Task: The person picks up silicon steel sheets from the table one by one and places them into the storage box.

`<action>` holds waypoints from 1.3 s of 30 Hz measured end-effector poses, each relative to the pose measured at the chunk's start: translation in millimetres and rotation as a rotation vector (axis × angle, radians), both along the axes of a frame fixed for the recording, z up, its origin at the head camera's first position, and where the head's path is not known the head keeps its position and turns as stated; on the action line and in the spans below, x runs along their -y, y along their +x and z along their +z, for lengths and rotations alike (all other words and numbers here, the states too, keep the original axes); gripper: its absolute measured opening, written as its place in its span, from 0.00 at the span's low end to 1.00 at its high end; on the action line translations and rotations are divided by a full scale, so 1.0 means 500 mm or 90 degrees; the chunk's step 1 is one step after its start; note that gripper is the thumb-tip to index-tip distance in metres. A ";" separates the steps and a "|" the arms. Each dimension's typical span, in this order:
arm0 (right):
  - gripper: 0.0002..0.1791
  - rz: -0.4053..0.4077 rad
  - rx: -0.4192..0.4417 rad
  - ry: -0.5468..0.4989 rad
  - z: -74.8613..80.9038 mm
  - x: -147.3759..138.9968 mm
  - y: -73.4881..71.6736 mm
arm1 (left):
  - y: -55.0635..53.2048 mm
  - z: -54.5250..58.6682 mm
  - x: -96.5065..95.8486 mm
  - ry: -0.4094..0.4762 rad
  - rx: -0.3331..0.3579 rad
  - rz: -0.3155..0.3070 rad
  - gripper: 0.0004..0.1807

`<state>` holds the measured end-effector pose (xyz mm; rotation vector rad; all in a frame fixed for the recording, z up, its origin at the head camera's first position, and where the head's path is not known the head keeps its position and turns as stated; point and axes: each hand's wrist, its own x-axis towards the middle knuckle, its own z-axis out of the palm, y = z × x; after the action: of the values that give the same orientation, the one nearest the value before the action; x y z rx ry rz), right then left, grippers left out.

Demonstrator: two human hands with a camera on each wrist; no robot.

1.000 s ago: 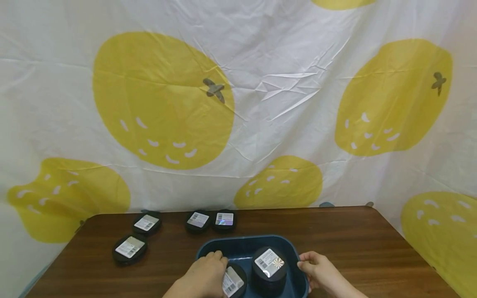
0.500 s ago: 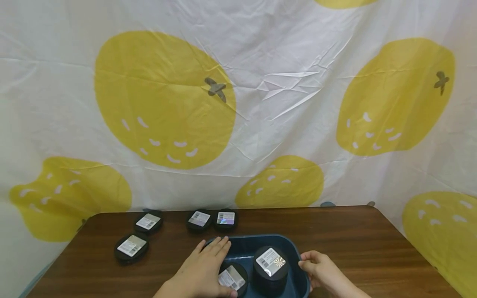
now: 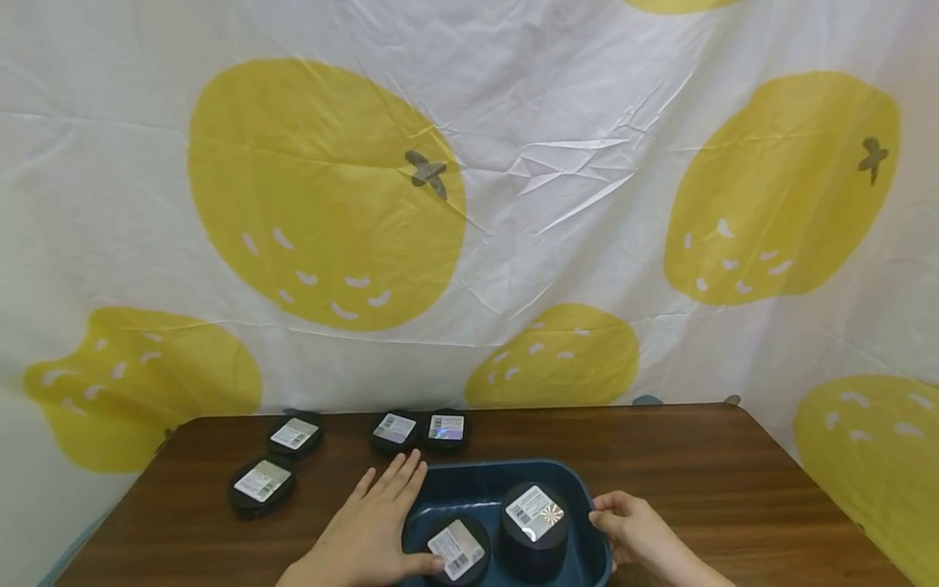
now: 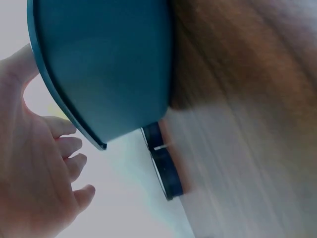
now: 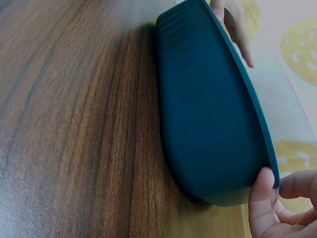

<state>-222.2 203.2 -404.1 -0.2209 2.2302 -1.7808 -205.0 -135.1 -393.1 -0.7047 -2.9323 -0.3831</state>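
My right hand [image 3: 640, 534] pinches the right rim of a deep blue plastic tray [image 3: 506, 470] on the table. In the right wrist view its thumb and fingers [image 5: 261, 196] are on either side of that rim. Over the tray's left side my left hand [image 3: 370, 526] spreads its fingers straight, the thumb tip at the edge of a flat round black container [image 3: 458, 550] with a white label; whether they touch I cannot tell. Inside the tray, to the right, stands a taller black round stack or container [image 3: 534, 530], its label on top.
Two black round containers stand close together behind the tray, the left one [image 3: 394, 430] and the right one [image 3: 446, 430]. Farther left are another two, one nearer [image 3: 262, 485] and one farther [image 3: 294, 434]. A lemon-patterned cloth [image 3: 557, 204] hangs behind the brown wooden table [image 3: 704, 456].
My left hand has let go of the left black container in the tray, straightened its fingers and moved left. The right hand keeps its hold on the rim.
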 end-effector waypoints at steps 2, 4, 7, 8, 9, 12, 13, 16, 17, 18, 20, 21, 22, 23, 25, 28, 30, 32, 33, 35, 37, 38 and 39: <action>0.19 0.000 -0.002 0.001 0.001 0.000 0.000 | 0.001 -0.001 0.006 0.006 0.009 0.002 0.61; 0.19 0.001 -0.002 0.002 0.003 0.000 0.000 | 0.003 -0.001 0.012 0.014 0.015 0.006 0.61; 0.19 0.000 -0.002 0.008 0.003 0.001 0.001 | 0.007 -0.001 0.023 0.030 0.010 0.019 0.60; 0.19 0.002 -0.002 0.009 0.003 0.001 0.001 | 0.009 -0.001 0.027 0.035 0.005 0.024 0.60; 0.19 0.002 -0.002 0.011 0.003 0.002 0.002 | 0.011 -0.002 0.031 0.039 0.000 0.031 0.60; 0.18 0.005 0.000 0.011 0.002 0.001 0.002 | 0.013 -0.002 0.043 0.052 -0.008 0.046 0.59; 0.18 0.007 0.002 0.010 0.001 0.001 0.002 | 0.013 -0.003 0.048 0.056 -0.007 0.051 0.59; 0.17 0.010 0.005 0.007 -0.001 0.002 0.001 | 0.014 -0.005 0.063 0.064 -0.008 0.061 0.60; 0.17 0.009 0.005 0.007 -0.001 0.002 0.001 | 0.014 -0.006 0.067 0.065 -0.013 0.063 0.60; 0.17 0.008 0.004 0.006 -0.001 0.003 0.001 | 0.014 -0.007 0.071 0.067 -0.016 0.065 0.60; 0.17 0.007 -0.001 0.004 -0.001 0.002 0.001 | 0.014 -0.009 0.078 0.068 -0.023 0.067 0.59; 0.17 0.007 -0.004 0.002 -0.001 0.002 0.002 | 0.013 -0.011 0.081 0.068 -0.022 0.070 0.59; 0.17 0.006 -0.006 0.002 -0.002 0.001 0.002 | 0.013 -0.012 0.084 0.070 -0.020 0.071 0.59; 0.17 0.005 -0.008 0.003 -0.001 0.001 0.003 | 0.013 -0.014 0.086 0.072 -0.017 0.073 0.59; 0.17 0.006 -0.008 0.001 -0.002 0.001 0.003 | 0.013 -0.019 0.093 0.072 -0.013 0.080 0.59; 0.18 0.005 -0.005 0.001 -0.004 0.002 0.002 | 0.016 -0.027 0.105 0.068 -0.029 0.090 0.58; 0.18 0.005 -0.005 0.000 -0.005 0.002 0.001 | 0.018 -0.032 0.112 0.067 -0.045 0.098 0.57; 0.18 0.004 -0.007 0.001 -0.005 0.001 0.001 | 0.020 -0.035 0.119 0.067 -0.058 0.108 0.57; 0.18 0.003 -0.007 0.002 -0.005 0.001 0.001 | 0.021 -0.037 0.122 0.068 -0.064 0.111 0.57; 0.18 0.004 -0.009 0.002 -0.004 0.000 0.000 | 0.022 -0.040 0.126 0.070 -0.073 0.118 0.56; 0.18 0.006 -0.007 0.001 -0.003 -0.001 0.000 | 0.024 -0.041 0.130 0.070 -0.083 0.125 0.56; 0.18 0.007 -0.005 0.000 -0.003 -0.001 0.000 | 0.025 -0.043 0.132 0.072 -0.090 0.128 0.56; 0.18 0.008 -0.004 0.000 -0.003 -0.001 0.000 | 0.025 -0.044 0.134 0.069 -0.096 0.129 0.55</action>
<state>-222.0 203.5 -405.6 -0.2397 2.2276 -1.7772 -192.4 -201.8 -414.9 -0.3992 -2.7806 -0.4439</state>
